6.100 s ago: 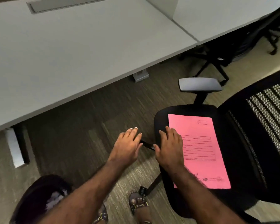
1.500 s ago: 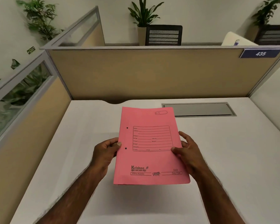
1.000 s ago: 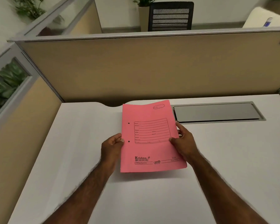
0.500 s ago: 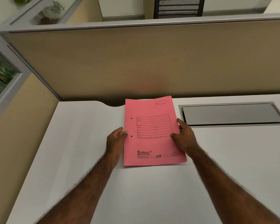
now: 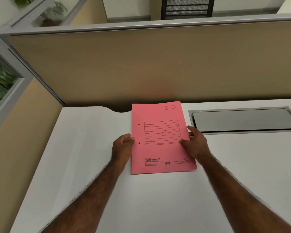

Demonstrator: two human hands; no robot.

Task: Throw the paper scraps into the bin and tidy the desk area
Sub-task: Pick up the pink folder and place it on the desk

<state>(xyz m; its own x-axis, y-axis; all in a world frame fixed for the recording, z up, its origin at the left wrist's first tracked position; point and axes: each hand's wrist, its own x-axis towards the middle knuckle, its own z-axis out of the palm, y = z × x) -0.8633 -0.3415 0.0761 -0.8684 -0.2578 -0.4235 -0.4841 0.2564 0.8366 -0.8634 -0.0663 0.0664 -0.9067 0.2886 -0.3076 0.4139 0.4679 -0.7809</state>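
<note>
hands, flat pink card folder

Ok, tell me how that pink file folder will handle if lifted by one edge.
The pink file folder looks like thin card, so it would probably sag. It lies flat on the smooth white desk, so it likely slides easily.

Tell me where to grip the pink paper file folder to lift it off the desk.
Pinch the pink paper file folder at its two long side edges, coming from left and right: it lies flat on the white desk, thin, edges exposed.
</note>
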